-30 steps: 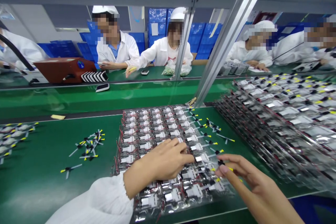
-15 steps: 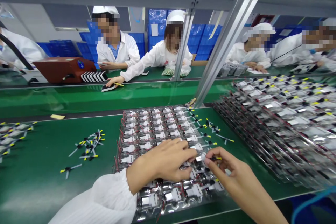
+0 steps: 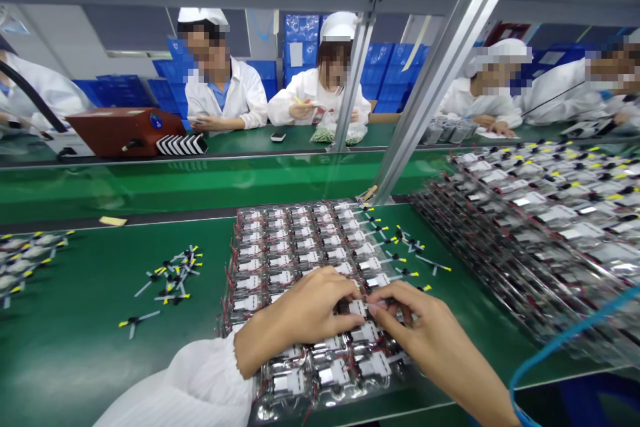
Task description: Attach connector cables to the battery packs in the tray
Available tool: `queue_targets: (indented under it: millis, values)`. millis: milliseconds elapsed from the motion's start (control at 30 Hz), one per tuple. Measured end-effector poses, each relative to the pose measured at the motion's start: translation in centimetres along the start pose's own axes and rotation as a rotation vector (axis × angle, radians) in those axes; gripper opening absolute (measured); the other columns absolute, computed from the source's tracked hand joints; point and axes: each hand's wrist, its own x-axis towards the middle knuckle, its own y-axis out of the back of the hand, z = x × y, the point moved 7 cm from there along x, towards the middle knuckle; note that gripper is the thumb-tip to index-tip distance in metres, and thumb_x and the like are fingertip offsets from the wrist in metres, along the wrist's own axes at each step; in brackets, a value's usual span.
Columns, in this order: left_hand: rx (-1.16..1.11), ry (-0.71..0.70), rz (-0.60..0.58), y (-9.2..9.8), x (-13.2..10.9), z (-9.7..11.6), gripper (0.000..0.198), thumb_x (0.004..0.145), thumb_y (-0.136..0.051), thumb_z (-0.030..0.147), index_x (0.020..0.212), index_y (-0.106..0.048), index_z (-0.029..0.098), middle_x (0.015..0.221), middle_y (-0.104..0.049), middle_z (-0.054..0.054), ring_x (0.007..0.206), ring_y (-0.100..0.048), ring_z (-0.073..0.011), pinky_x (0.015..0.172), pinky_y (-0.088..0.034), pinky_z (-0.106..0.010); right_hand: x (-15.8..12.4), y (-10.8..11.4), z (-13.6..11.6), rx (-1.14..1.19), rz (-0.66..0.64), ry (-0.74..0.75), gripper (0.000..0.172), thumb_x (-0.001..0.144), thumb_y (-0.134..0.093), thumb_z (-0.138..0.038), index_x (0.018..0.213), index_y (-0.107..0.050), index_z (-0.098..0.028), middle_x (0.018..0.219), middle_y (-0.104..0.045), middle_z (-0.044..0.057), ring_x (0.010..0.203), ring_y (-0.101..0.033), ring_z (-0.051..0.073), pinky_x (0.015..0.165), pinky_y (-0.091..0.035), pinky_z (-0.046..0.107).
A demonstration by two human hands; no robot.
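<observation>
A clear plastic tray (image 3: pixel 227 307) lies in front of me, filled with rows of small white-and-silver modules (image 3: pixel 309 257) that have red wires. My left hand (image 3: pixel 305 310) rests over the tray's right half, thumb and forefinger curved around one white module (image 3: pixel 357 307). From the right, my right hand (image 3: pixel 425 320) meets it there, thumb and forefinger pinched at that module's right edge. What the pinch holds is hidden by the fingers. Along the tray's right side, black pieces with yellow tips and pale strips (image 3: pixel 395 258) stick out from several modules.
Loose yellow-tipped pieces (image 3: pixel 175 273) lie left of the tray, more (image 3: pixel 410 240) at its right. A tall stack of filled trays (image 3: pixel 525 240) stands at right. Behind a metal post (image 3: pixel 425 73) and green ledge, several co-workers in white sit near a brown box (image 3: pixel 125 130).
My right hand has moved left to the module's edge, and the yellow tip at its fingers is out of sight. Across the ledge, a co-worker's outstretched arm has drawn back.
</observation>
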Motion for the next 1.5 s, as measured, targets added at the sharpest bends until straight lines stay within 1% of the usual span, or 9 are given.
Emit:
queue_targets:
  millis: [267, 600, 933, 1100, 1233, 1400, 1500]
  values:
    - [-0.002, 0.018, 0.028, 0.1, -0.1, 0.1, 0.021, 0.085, -0.072, 0.032, 0.099, -0.067, 0.017, 0.092, -0.072, -0.005, 0.093, -0.063, -0.0231, 0.083, -0.048, -0.034, -0.1, -0.1, 0.3, -0.023, -0.029, 0.011, 0.024, 0.089, -0.053, -0.040, 0.082, -0.069, -0.024, 0.081, -0.069, 0.002, 0.070, -0.062, 0.019, 0.066, -0.047, 0.029]
    - [0.018, 0.014, 0.047, 0.0, -0.1, 0.2, 0.020, 0.083, -0.073, 0.030, 0.095, -0.067, 0.015, 0.089, -0.072, -0.006, 0.090, -0.063, -0.0230, 0.080, -0.048, -0.032, -0.2, -0.7, 0.9, 0.021, -0.108, 0.007, 0.029, 0.094, -0.049, -0.043, 0.088, -0.068, -0.022, 0.088, -0.068, 0.005, 0.082, -0.063, 0.022, 0.073, -0.046, 0.032]
    - [0.084, 0.022, 0.059, -0.3, -0.2, 0.2, 0.018, 0.084, -0.071, 0.031, 0.093, -0.066, 0.016, 0.084, -0.070, -0.004, 0.086, -0.063, -0.0229, 0.075, -0.047, -0.031, -0.2, -0.7, 0.5, 0.029, -0.090, 0.008, 0.027, 0.092, -0.051, -0.041, 0.084, -0.069, -0.023, 0.086, -0.069, 0.004, 0.080, -0.064, 0.021, 0.072, -0.047, 0.030]
    - [0.104, 0.034, 0.047, -0.2, -0.1, 0.4, 0.019, 0.085, -0.070, 0.032, 0.091, -0.065, 0.015, 0.083, -0.070, -0.005, 0.085, -0.063, -0.0231, 0.073, -0.046, -0.031, -0.1, -1.0, 1.2, 0.056, -0.114, -0.018, 0.027, 0.091, -0.052, -0.043, 0.085, -0.068, -0.023, 0.086, -0.069, 0.003, 0.082, -0.063, 0.022, 0.074, -0.045, 0.031]
    - [0.106, 0.039, 0.045, -0.1, 0.0, 0.4, 0.017, 0.086, -0.069, 0.032, 0.090, -0.065, 0.016, 0.082, -0.069, -0.004, 0.084, -0.063, -0.0231, 0.072, -0.045, -0.030, -0.1, -1.1, 1.9, 0.082, -0.108, -0.060, 0.027, 0.090, -0.053, -0.046, 0.086, -0.068, -0.024, 0.088, -0.068, 0.002, 0.084, -0.062, 0.022, 0.075, -0.043, 0.031]
    - [0.130, 0.027, 0.044, -0.2, 0.0, 0.5, 0.018, 0.087, -0.066, 0.033, 0.086, -0.064, 0.016, 0.077, -0.066, -0.003, 0.079, -0.061, -0.0216, 0.069, -0.044, -0.031, 0.0, -1.3, 2.1, 0.090, -0.105, -0.070, 0.027, 0.089, -0.053, -0.047, 0.086, -0.068, -0.024, 0.089, -0.068, 0.002, 0.085, -0.062, 0.023, 0.075, -0.043, 0.032]
    - [0.141, 0.014, 0.051, -0.3, 0.0, 0.4, 0.017, 0.088, -0.064, 0.033, 0.084, -0.064, 0.017, 0.074, -0.063, -0.002, 0.077, -0.060, -0.0206, 0.071, -0.045, -0.031, 0.0, -1.3, 2.1, 0.085, -0.108, -0.070, 0.026, 0.089, -0.054, -0.046, 0.086, -0.068, -0.024, 0.089, -0.068, 0.002, 0.085, -0.062, 0.023, 0.075, -0.043, 0.033]
